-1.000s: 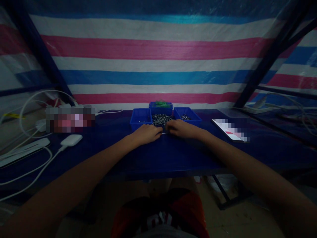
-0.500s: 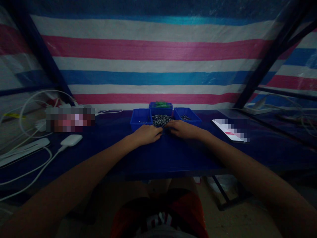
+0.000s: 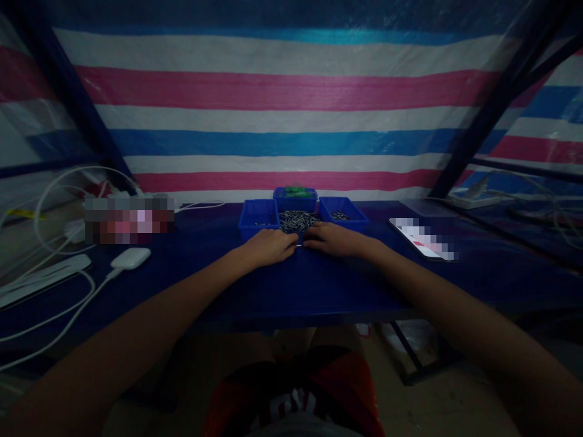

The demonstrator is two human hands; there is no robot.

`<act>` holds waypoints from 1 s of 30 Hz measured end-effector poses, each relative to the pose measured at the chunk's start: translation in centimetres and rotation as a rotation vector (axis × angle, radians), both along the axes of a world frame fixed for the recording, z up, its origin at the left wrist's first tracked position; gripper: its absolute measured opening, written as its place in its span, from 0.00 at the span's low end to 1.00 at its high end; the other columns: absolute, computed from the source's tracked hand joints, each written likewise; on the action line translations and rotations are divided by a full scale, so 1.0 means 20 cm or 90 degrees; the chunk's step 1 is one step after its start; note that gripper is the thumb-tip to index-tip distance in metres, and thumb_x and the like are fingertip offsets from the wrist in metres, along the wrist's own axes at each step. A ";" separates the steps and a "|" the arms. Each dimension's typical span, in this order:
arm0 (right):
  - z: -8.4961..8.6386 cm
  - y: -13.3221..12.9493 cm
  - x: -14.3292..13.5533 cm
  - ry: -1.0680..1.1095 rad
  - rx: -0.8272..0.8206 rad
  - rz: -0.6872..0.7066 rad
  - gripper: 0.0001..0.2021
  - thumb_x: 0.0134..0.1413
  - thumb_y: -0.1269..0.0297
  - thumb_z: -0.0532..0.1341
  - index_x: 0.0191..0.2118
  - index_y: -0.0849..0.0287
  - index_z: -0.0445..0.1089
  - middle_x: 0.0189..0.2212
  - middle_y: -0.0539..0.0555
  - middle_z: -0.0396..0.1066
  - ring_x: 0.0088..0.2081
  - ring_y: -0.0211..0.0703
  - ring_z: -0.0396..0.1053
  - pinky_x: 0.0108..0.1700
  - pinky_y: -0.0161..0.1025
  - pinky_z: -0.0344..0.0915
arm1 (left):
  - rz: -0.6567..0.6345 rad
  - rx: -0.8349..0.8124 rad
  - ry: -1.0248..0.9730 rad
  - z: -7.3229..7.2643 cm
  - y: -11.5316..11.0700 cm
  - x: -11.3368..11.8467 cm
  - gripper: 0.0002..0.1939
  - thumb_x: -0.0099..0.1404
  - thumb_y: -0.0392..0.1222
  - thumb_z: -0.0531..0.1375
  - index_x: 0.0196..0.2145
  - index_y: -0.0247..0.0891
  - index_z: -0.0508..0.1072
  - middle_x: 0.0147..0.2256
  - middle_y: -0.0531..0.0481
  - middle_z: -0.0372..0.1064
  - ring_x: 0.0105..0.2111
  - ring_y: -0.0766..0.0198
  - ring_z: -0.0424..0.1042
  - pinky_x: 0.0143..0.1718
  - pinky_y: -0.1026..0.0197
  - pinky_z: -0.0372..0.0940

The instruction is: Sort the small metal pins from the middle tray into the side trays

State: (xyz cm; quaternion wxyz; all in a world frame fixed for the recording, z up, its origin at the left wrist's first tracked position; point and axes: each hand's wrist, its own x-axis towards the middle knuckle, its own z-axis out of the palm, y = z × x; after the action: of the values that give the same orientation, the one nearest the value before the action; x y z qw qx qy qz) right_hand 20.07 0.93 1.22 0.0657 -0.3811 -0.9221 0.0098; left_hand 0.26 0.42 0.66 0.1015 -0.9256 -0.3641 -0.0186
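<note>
My left hand (image 3: 273, 246) rests low over the table, its fingers pinched together at the right end. A thin, shiny metal piece (image 3: 299, 245) shows in the small gap between both hands, at the left fingertips. Opposite it, my right hand (image 3: 334, 238) has its fingers curled and closed, with the tips close to that piece; what they grip is hidden. Just behind the fingers lies a heap of small, dark metal pieces (image 3: 298, 220), too small to name exactly. Blue bins stand around the heap: a left bin (image 3: 246, 229), a right bin (image 3: 357, 214) and a back bin (image 3: 279, 195).
Green items (image 3: 296, 191) fill the back bin. A phone (image 3: 421, 240) lies to the right on the blue table (image 3: 291, 288). White cables and a white charger (image 3: 131, 258) occupy the left side. Striped sheeting (image 3: 291, 142) hangs behind, between dark metal posts.
My right hand has dropped slightly and its fingers have come down toward the thin metal piece, so less of it shows. My left hand stays nearly in place.
</note>
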 end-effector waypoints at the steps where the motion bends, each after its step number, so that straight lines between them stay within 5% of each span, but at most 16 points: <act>1: 0.00 0.00 0.00 0.005 -0.004 0.001 0.16 0.57 0.58 0.51 0.43 0.63 0.66 0.37 0.60 0.67 0.39 0.44 0.65 0.43 0.41 0.60 | -0.001 0.003 0.000 0.00 0.00 0.00 0.15 0.65 0.46 0.44 0.40 0.39 0.66 0.31 0.46 0.69 0.29 0.61 0.69 0.28 0.62 0.59; 20: 0.02 -0.03 -0.02 0.019 -0.015 0.034 0.15 0.57 0.59 0.51 0.44 0.63 0.65 0.38 0.59 0.67 0.40 0.44 0.65 0.43 0.41 0.60 | -0.005 0.005 -0.006 -0.01 0.01 0.00 0.15 0.65 0.45 0.44 0.39 0.37 0.66 0.30 0.45 0.69 0.28 0.60 0.69 0.27 0.61 0.59; 25: 0.09 -0.06 -0.03 0.096 0.096 0.086 0.11 0.58 0.65 0.50 0.41 0.61 0.66 0.36 0.56 0.67 0.39 0.41 0.64 0.43 0.39 0.59 | -0.006 0.001 -0.011 -0.01 0.01 -0.01 0.16 0.65 0.46 0.44 0.42 0.37 0.65 0.31 0.45 0.69 0.28 0.60 0.69 0.28 0.61 0.59; 30: 0.11 -0.02 0.03 0.118 0.247 -0.069 0.11 0.55 0.66 0.51 0.41 0.62 0.67 0.38 0.59 0.67 0.42 0.46 0.62 0.44 0.41 0.58 | -0.004 -0.006 -0.008 -0.01 0.01 0.00 0.15 0.64 0.46 0.45 0.40 0.37 0.66 0.29 0.45 0.69 0.27 0.61 0.69 0.26 0.61 0.58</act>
State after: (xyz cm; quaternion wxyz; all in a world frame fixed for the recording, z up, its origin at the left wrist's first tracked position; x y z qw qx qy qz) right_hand 20.76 0.47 3.45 0.2227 -0.4076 -0.8750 -0.1367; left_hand 0.16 0.54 0.55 0.0949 -0.9270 -0.3622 -0.0229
